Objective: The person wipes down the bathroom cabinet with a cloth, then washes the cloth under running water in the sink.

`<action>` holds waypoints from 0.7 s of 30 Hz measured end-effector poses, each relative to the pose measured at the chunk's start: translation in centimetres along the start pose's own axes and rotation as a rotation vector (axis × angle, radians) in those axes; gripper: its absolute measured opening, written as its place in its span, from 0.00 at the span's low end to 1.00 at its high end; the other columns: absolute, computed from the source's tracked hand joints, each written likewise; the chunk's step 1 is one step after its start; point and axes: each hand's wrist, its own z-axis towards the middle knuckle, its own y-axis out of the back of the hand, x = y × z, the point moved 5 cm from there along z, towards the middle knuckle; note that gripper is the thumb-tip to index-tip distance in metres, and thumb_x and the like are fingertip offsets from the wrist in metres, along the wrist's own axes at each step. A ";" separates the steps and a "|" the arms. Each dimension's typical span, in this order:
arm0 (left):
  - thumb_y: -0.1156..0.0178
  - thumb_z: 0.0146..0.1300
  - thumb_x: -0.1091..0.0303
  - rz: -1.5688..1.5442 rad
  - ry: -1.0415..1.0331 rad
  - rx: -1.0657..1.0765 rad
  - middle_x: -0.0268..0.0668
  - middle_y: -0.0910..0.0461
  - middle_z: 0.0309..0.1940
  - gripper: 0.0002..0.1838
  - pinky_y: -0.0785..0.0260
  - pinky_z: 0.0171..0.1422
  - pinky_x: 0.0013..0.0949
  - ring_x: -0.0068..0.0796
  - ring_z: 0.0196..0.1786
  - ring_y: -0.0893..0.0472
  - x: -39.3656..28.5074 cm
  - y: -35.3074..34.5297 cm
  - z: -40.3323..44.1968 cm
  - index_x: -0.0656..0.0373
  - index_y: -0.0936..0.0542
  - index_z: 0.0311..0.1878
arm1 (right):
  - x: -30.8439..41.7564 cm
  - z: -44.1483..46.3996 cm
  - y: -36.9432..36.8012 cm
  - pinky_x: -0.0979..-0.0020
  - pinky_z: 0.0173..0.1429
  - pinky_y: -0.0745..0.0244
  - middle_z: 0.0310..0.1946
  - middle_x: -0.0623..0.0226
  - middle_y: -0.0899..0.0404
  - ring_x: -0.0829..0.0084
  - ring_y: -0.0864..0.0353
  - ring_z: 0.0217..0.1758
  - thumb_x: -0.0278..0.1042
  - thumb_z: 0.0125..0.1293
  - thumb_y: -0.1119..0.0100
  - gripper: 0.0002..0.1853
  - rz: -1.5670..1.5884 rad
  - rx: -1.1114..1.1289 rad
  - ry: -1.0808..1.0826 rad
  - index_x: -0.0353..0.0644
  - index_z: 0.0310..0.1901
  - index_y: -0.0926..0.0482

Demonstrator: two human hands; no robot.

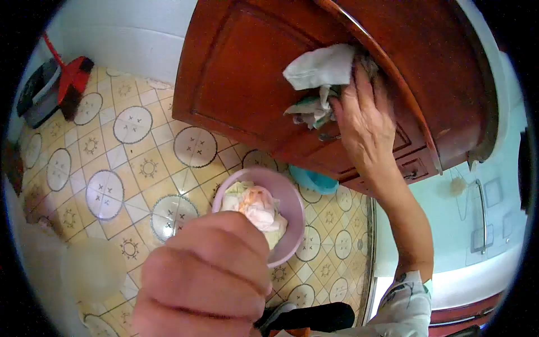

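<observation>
My right hand [368, 115] presses a crumpled white and green cloth [320, 67] against the front of a dark red wooden cabinet [241, 73]. Parts of the cloth hang out past its fingers. My left hand [208, 269] is close to the camera, its fingers curled into a fist; what it holds, if anything, is hidden. Beyond that fist, a pink basin [296, 210] stands on the floor with white, yellowish and pinkish cloths [258, 210] in it.
A blue basin [317, 181] sits on the tiled floor [149, 168] beside the cabinet's lower edge. At the far left are a grey bin [42, 92] and a red dustpan or brush [72, 78]. A pale glass door [449, 224] is at the right.
</observation>
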 end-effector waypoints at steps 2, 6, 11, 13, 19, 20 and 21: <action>0.59 0.69 0.56 0.001 0.075 -0.164 0.33 0.34 0.24 0.16 0.44 0.26 0.30 0.28 0.20 0.35 0.7 0.0 -0.3 0.53 0.34 0.27 | 0.2 0.1 0.0 0.60 0.60 0.33 0.59 0.57 0.32 0.50 0.30 0.56 0.29 0.54 0.44 0.19 -0.005 -0.077 -0.031 0.38 0.50 0.26; 0.58 0.69 0.52 0.018 0.148 -0.328 0.31 0.39 0.19 0.20 0.48 0.26 0.28 0.24 0.18 0.40 2.1 0.7 -0.6 0.50 0.37 0.21 | 3.7 5.6 -1.8 0.60 0.61 0.34 0.59 0.58 0.32 0.51 0.32 0.59 0.28 0.53 0.45 0.19 0.067 -0.327 0.085 0.38 0.49 0.25; 0.60 0.70 0.50 0.047 0.170 -0.297 0.30 0.39 0.19 0.21 0.48 0.26 0.28 0.23 0.19 0.41 2.9 -0.3 -1.1 0.50 0.37 0.21 | 7.9 12.6 -1.0 0.59 0.70 0.44 0.53 0.47 0.31 0.53 0.34 0.61 0.32 0.58 0.50 0.21 0.253 -0.506 0.185 0.25 0.51 0.29; 0.61 0.69 0.49 0.078 0.187 -0.327 0.30 0.40 0.19 0.22 0.48 0.26 0.29 0.24 0.19 0.42 3.4 -1.0 -2.1 0.50 0.37 0.22 | 7.5 12.1 -0.6 0.59 0.68 0.42 0.52 0.48 0.30 0.53 0.33 0.60 0.30 0.58 0.49 0.20 0.308 -0.549 0.189 0.24 0.50 0.28; 0.50 0.58 0.66 -0.006 0.292 0.033 0.37 0.32 0.22 0.08 0.40 0.25 0.32 0.32 0.21 0.32 5.8 -4.9 -3.5 0.59 0.28 0.28 | 3.3 2.5 -2.4 0.59 0.63 0.38 0.52 0.63 0.29 0.58 0.33 0.57 0.32 0.49 0.49 0.22 0.234 -0.314 0.283 0.38 0.49 0.26; 0.46 0.53 0.72 -0.070 0.298 0.117 0.39 0.31 0.23 0.04 0.39 0.24 0.33 0.34 0.21 0.31 6.1 -5.4 -3.7 0.63 0.26 0.30 | 2.8 1.5 -2.1 0.58 0.62 0.37 0.54 0.64 0.29 0.57 0.33 0.57 0.32 0.50 0.49 0.22 0.185 -0.242 0.250 0.39 0.50 0.26; 0.43 0.50 0.75 -0.101 0.299 0.156 0.40 0.31 0.23 0.05 0.39 0.24 0.33 0.35 0.21 0.30 6.3 -5.4 -3.7 0.65 0.25 0.31 | 3.0 1.4 -2.1 0.58 0.62 0.37 0.54 0.64 0.29 0.57 0.33 0.57 0.32 0.50 0.49 0.22 0.185 -0.242 0.260 0.39 0.50 0.26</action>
